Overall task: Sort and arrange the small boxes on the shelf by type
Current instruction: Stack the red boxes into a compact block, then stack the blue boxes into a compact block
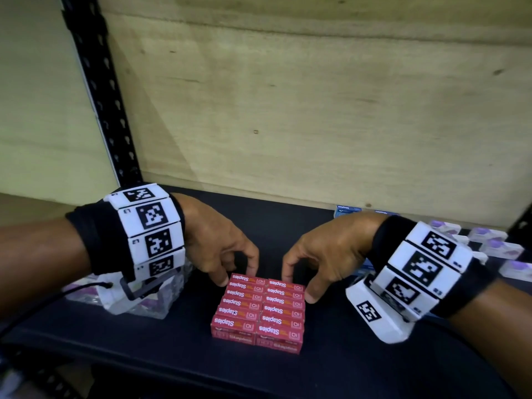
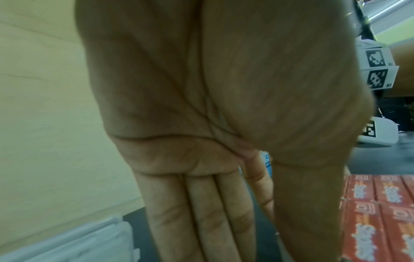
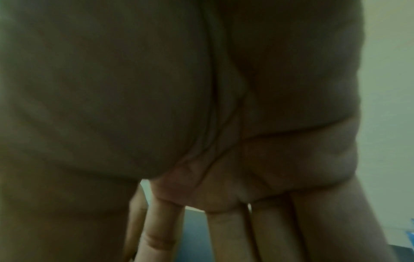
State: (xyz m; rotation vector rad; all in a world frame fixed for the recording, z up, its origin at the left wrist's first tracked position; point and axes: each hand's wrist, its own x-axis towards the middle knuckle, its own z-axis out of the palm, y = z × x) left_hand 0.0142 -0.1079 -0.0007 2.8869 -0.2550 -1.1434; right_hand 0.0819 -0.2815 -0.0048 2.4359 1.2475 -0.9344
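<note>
Several red "Staples" boxes [image 1: 259, 309] lie packed in two columns on the dark shelf [image 1: 172, 341]; part of the block shows in the left wrist view [image 2: 380, 212]. My left hand [image 1: 237, 273] is at the block's far left corner, thumb tip on its left side and fingers behind the far edge. My right hand [image 1: 299, 286] mirrors it at the far right corner, thumb against the right side. In both wrist views the fingers [image 2: 201, 221] [image 3: 230, 235] are nearly straight and curl round nothing. Fingertip contact is hidden there.
Blue boxes [image 1: 348, 210] stand behind my right hand at the back panel [image 1: 288, 110]. White-and-purple boxes [image 1: 495, 243] crowd the shelf's right end. A clear plastic pack with purple items [image 1: 149, 300] sits under my left wrist. A black upright post [image 1: 98, 90] bounds the left.
</note>
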